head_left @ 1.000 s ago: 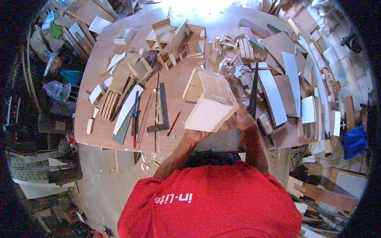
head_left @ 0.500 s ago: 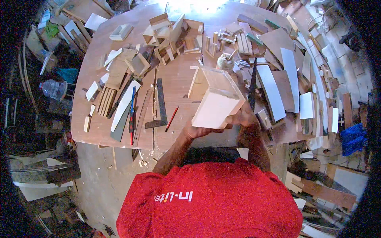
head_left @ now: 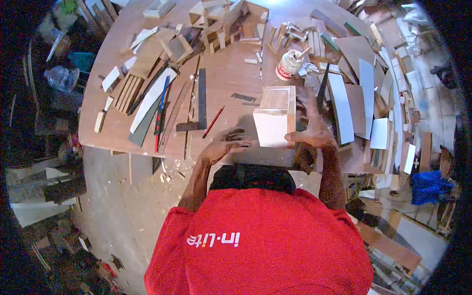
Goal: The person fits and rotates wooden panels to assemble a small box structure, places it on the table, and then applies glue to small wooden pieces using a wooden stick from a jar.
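Note:
A small pale wooden box (head_left: pixel 273 120) stands near the front edge of the table, its lighter face toward me. My right hand (head_left: pixel 317 130) is at its right side, thumb on the near corner and fingers along the side. Left of the box, my left hand (head_left: pixel 227 145) is open and apart from it, fingers stretched toward it. A red pencil (head_left: pixel 213 121) and a dark try square (head_left: pixel 200 103) lie beyond that hand. Behind the box is a white and red tub (head_left: pixel 290 64) with a stick in it.
Wooden frames and small boxes (head_left: pixel 216 29) crowd the far side of the table (head_left: pixel 226 69). At left lie a long white strip (head_left: pixel 153 103), a blue and red tool (head_left: pixel 161 113) and slats (head_left: pixel 129 93). White panels (head_left: pixel 339 108) and offcuts fill the right.
The wooden box, held tilted in both hands before, has come down upright onto the table. My left hand has let go and moved left. The view has shifted, showing the tub more fully.

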Demonstrator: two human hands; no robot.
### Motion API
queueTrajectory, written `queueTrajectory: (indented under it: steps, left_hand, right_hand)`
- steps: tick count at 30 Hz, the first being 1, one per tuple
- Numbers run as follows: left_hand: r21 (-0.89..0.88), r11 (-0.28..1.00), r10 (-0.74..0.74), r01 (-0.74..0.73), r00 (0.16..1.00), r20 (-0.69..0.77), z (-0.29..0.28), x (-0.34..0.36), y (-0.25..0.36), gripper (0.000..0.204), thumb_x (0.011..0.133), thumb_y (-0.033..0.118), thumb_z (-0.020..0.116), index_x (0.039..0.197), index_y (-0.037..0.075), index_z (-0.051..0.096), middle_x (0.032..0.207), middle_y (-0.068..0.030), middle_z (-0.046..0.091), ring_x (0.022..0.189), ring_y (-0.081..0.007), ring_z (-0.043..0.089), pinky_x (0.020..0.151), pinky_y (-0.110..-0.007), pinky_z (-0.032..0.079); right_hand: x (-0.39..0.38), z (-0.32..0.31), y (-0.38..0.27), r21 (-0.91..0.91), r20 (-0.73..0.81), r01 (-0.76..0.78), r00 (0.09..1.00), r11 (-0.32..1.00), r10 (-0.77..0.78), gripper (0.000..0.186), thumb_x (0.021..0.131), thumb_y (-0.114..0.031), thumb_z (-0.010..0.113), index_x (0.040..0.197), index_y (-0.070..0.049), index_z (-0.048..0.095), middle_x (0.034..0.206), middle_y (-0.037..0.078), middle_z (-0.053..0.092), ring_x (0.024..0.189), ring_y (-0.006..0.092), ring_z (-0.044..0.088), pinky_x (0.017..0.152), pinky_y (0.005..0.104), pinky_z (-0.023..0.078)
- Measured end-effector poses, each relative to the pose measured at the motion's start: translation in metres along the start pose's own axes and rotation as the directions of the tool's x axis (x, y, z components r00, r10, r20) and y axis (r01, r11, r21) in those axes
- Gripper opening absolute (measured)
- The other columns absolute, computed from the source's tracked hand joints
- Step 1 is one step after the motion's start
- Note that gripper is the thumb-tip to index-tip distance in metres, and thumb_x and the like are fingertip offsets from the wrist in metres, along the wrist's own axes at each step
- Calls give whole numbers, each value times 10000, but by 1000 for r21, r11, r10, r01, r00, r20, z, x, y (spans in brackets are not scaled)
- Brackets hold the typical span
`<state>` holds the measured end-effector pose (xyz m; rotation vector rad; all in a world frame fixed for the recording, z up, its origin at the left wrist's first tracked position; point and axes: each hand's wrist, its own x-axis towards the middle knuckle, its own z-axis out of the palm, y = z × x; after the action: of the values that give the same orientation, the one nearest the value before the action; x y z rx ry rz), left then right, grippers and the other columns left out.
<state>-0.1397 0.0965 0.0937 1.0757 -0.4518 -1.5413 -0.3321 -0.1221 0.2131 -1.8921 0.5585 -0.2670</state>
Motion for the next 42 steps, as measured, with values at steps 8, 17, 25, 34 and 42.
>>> queueTrajectory:
  steps: [8,17,25,34,42]
  left_hand:
    - [77,997,-16,27,990,-143,11,-7,-6,386,849,48,590,1205,-70,497,1069,-159,630,989,-228,631,827,-298,523]
    - [201,980,29,6,985,-169,6,-5,-18,291,817,58,602,1092,-35,588,1007,-104,644,873,-166,618,757,-270,509]
    - [374,922,195,-98,953,-234,2,-1,-44,335,812,72,631,1115,-50,558,964,-119,648,849,-169,611,729,-285,509]
    - [884,467,567,28,758,-324,59,-13,-3,481,822,135,634,1233,-38,453,1133,-188,609,1018,-283,613,780,-366,512]
    - [999,-19,543,-28,839,34,113,39,10,752,747,318,751,1312,0,370,1256,-229,488,1178,-386,469,981,-447,394]
  right_hand:
    - [4,27,6,-474,93,113,993,873,-78,1249,512,-240,810,1456,19,35,1456,290,212,1372,384,223,1124,408,220]
    - [9,77,-22,-791,-62,-208,963,576,262,1197,518,-298,774,1478,-105,85,1337,260,342,1220,454,361,968,608,322]
    - [3,92,1,-769,-142,-266,958,582,251,1191,553,-363,786,1488,-147,80,1385,262,314,1255,459,337,977,649,284]
    - [-23,12,61,-455,-335,-132,942,881,-32,904,782,-322,706,1441,26,195,1434,288,298,1344,379,292,1119,403,232]
    - [-110,-19,131,5,-527,-69,847,998,62,671,812,-173,666,1356,43,337,1126,181,592,1028,279,582,927,373,445]
